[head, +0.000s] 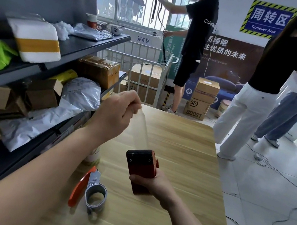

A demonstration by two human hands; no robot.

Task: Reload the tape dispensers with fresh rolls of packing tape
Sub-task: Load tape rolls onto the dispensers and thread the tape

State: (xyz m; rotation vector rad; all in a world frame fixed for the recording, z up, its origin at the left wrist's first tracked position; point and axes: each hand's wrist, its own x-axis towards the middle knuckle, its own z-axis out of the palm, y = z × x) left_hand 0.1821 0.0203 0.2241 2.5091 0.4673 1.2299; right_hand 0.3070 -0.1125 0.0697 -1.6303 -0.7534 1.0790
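**packr22:** where's the tape sitting?

**boxmonkey:** Right hand (pixel 152 184) has its fingers wrapped round the back of the red tape dispenser (pixel 141 162), held just above the wooden table (pixel 188 143). A strip of clear tape (pixel 143 129) runs from the dispenser's front edge toward 11 o'clock, and the left hand (pixel 118 111) pinches its end, fingers curled tight together.

**packr22:** and the other one?

**boxmonkey:** The orange-handled dispenser (pixel 90 189) lies on the table at 8 o'clock from the red one, nobody touching it. Can't tell if its metal hub has a roll on it. A tape roll (pixel 93 157) stands just beyond it, half hidden by the left forearm.

**packr22:** what's stored around?

**boxmonkey:** The dark shelf unit (pixel 88 42) at 9 o'clock holds grey poly mailers (pixel 82 90) and cardboard boxes. The white cage trolley (pixel 148 61) at 12 o'clock has brown cartons (pixel 144 76) inside.
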